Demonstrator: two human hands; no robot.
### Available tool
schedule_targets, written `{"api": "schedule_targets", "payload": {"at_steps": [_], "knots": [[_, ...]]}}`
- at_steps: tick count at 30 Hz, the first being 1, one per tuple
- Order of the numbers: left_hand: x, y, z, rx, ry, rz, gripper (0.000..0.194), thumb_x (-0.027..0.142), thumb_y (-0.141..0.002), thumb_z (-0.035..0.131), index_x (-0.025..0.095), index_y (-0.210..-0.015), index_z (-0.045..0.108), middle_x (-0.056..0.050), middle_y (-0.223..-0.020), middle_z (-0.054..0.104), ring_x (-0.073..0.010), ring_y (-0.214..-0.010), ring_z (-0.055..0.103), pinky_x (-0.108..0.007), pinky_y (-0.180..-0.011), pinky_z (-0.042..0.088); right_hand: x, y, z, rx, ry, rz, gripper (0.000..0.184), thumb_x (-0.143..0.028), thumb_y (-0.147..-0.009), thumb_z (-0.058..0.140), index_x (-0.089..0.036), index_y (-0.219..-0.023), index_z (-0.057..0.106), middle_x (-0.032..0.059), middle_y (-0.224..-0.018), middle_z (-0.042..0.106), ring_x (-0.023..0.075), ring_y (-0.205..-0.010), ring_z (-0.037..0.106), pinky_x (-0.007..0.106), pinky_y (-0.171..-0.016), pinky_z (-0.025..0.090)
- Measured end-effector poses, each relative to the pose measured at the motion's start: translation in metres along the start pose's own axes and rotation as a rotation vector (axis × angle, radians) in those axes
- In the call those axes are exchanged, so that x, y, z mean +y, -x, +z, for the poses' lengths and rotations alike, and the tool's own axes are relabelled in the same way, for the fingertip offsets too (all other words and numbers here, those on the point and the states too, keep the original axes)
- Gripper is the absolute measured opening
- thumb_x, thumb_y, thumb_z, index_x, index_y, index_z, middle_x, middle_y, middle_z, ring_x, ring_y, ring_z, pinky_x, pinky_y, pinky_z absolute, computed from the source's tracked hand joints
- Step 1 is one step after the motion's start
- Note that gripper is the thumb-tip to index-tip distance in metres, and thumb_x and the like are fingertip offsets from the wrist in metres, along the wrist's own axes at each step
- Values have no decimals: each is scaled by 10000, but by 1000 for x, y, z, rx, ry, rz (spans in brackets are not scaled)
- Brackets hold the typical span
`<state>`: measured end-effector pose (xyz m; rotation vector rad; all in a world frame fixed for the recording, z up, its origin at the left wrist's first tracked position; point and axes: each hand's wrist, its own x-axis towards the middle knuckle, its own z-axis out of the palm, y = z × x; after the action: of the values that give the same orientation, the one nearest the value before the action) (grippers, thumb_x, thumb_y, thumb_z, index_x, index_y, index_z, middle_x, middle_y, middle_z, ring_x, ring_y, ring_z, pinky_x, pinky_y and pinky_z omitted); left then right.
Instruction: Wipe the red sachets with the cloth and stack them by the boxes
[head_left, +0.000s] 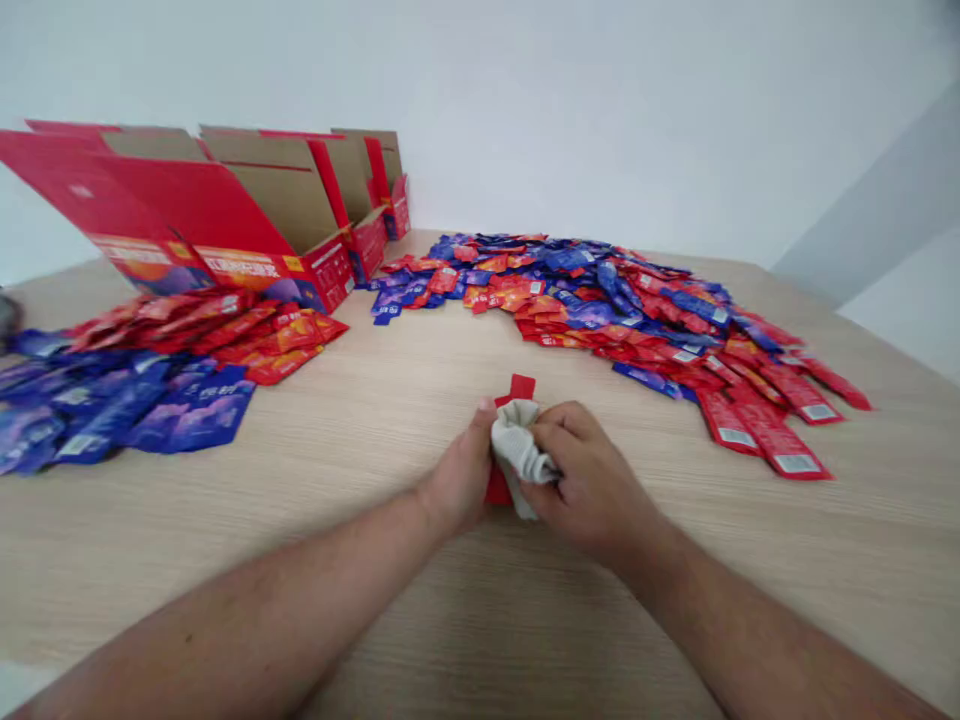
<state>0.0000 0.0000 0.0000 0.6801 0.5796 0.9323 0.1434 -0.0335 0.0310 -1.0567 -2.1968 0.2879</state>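
My left hand (pixel 466 474) grips the left side of a small red pouch (pixel 523 386) with a narrow spouted top, low over the table. Bunched against that pouch is a pale grey ribbed cloth (pixel 514 440), and my right hand (pixel 589 482) is closed around it. Most of the pouch is hidden behind the cloth and fingers. To the left lie sorted pouches, a red pile (pixel 281 335) behind a blue pile (pixel 187 410).
Several red cardboard display boxes (pixel 247 210) stand open at the back left. A broad heap of mixed red and blue pouches (pixel 592 290) spreads across the back and right. Behind the wooden table (pixel 360 420) rises a white wall (pixel 570 120).
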Motion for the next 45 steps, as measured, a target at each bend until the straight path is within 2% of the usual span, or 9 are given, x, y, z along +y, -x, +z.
{"api": "schedule_targets", "payload": {"at_steps": [6,10,15,19,24,28,32,38,45], "knots": [[2,-1,5,47,91,-4,555,624,-982,487,145,-1157,705,-130,-1142,753,-280,-1172,674,-397,-1047,512,12,0,-1,181,90,132,150,-113,-842,630,-213,-942,583,66,-927,557,229,-892,562,389,-814,540],[2,0,3,-4,48,21,604,690,-910,566,122,-1028,732,-143,-1083,759,-299,-1172,668,-381,-1058,502,7,1,0,27,35,35,173,-120,-830,648,-214,-966,598,74,-986,574,227,-927,568,367,-794,541],[1,0,4,-18,82,33,556,660,-946,534,158,-1107,715,-120,-1113,752,-271,-1153,675,-363,-989,535,12,0,-1,200,104,137,130,-129,-850,637,-211,-935,582,65,-928,560,223,-881,566,384,-810,546],[0,0,1,-10,15,44,598,700,-921,542,135,-981,728,-122,-1002,759,-262,-1079,695,-327,-941,550,9,0,-1,52,45,33,166,-136,-847,641,-215,-990,610,75,-986,581,226,-933,578,367,-808,549],[-5,-1,-4,-37,-15,12,616,712,-914,546,185,-1195,699,-98,-1066,761,-249,-1051,711,-330,-853,585,12,-1,-4,235,124,143,117,-153,-858,645,-218,-940,595,68,-929,572,231,-885,579,385,-801,545],[-7,-1,-8,-66,-75,122,647,752,-859,593,173,-1113,731,-103,-1054,760,-228,-1016,713,-293,-878,575,13,-1,-7,123,120,45,151,-161,-848,652,-213,-986,622,76,-964,588,242,-924,581,382,-799,531],[-7,0,-11,-114,-114,-27,750,836,-832,520,166,-1102,724,-104,-896,754,-218,-756,716,-304,-670,582,14,-3,-10,295,185,123,108,-163,-861,643,-206,-955,610,76,-934,582,247,-902,582,398,-800,527],[-1,-2,4,31,-2,48,587,625,-1012,412,140,-1127,723,-116,-1024,763,-250,-1074,697,-346,-959,540,5,0,-5,148,92,87,117,-174,-865,657,-206,-963,602,63,-946,579,224,-903,576,371,-801,529],[22,1,18,253,229,-116,565,516,-1065,292,134,-1229,675,-71,-805,724,-191,-706,688,-325,-754,561,-8,4,9,-46,-22,120,138,-131,-831,634,-206,-941,594,66,-996,579,214,-935,572,359,-828,529]]}}
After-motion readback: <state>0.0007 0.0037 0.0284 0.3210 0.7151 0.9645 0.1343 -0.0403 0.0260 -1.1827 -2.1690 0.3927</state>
